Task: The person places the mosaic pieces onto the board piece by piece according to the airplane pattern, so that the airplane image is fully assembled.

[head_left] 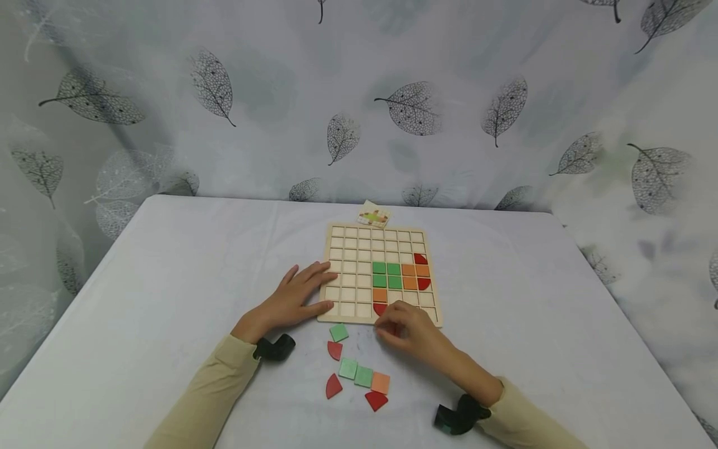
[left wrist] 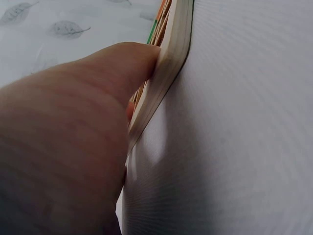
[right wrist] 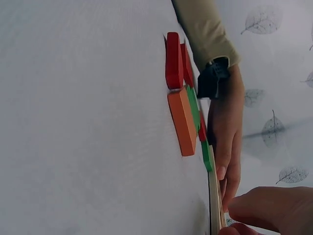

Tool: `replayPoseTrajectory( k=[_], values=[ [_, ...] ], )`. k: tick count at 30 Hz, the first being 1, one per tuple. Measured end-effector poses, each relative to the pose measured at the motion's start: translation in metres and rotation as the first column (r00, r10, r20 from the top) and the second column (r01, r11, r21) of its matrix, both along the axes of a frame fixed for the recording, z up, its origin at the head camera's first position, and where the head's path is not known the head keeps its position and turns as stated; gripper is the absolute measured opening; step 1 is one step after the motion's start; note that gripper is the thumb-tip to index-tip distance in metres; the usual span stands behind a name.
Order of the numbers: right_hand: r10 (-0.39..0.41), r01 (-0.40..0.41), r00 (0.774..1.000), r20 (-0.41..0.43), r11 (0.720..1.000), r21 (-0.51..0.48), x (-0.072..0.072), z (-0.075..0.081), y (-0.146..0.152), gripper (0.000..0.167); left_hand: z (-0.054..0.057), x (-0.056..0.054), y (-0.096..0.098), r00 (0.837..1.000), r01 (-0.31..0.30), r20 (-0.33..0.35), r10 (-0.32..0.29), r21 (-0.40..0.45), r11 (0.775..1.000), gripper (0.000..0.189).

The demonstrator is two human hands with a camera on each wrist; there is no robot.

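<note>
My left hand [head_left: 296, 293] rests with spread fingers on the left side of a wooden grid board [head_left: 349, 280]. In the left wrist view the thumb [left wrist: 139, 61] presses the board's edge. At the near edge my right hand [head_left: 412, 330] has bent fingers, with a bit of red showing between them; most of that piece is hidden. A red quarter-round piece [head_left: 379, 308] sits in the bottom row, right beside the right fingertips. Above it is an orange square [head_left: 379, 295]. Green squares [head_left: 387, 274] fill a block, with more orange squares [head_left: 409, 270] and red pieces [head_left: 424, 284] to the right.
Loose on the white cloth before the board lie green squares [head_left: 348, 368], an orange square [head_left: 381, 382] and red quarter-round pieces [head_left: 333, 386]. A small pattern card [head_left: 373, 214] lies at the board's far edge. A leaf-print curtain [head_left: 359, 93] hangs behind the table.
</note>
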State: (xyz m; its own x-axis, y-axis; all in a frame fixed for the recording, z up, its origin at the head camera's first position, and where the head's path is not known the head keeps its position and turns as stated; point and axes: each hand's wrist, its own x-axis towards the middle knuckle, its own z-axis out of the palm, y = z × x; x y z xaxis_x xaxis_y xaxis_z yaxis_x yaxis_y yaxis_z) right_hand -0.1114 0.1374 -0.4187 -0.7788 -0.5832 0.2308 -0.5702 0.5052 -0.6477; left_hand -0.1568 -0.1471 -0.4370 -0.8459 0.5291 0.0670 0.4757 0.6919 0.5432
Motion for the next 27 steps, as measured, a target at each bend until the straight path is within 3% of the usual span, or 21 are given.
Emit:
replayPoseTrajectory(
  k=[7, 12, 20, 27],
  values=[
    [0.076, -0.075, 0.997, 0.023, 0.997, -0.013, 0.011, 0.005, 0.002, 0.008, 0.000, 0.000, 0.000, 1.000, -0.003, 0.006, 0.003, -0.002, 1.000, 0.059],
    [0.117, -0.121, 0.988, 0.104, 0.992, 0.036, 0.017, 0.009, 0.002, 0.007, 0.000, 0.000, 0.000, 1.000, -0.005, 0.009, 0.005, 0.000, 1.000, 0.059],
    [0.194, -0.219, 0.940, 0.280, 0.974, 0.060, 0.024, 0.015, 0.002, 0.017, -0.002, 0.000, 0.000, 1.000, 0.002, 0.003, -0.002, 0.004, 1.000, 0.059],
    [0.225, -0.276, 0.919, 0.324, 0.954, 0.121, 0.026, 0.018, 0.004, 0.022, -0.001, 0.000, 0.000, 1.000, -0.002, -0.004, 0.002, -0.001, 1.000, 0.059]
  ],
)
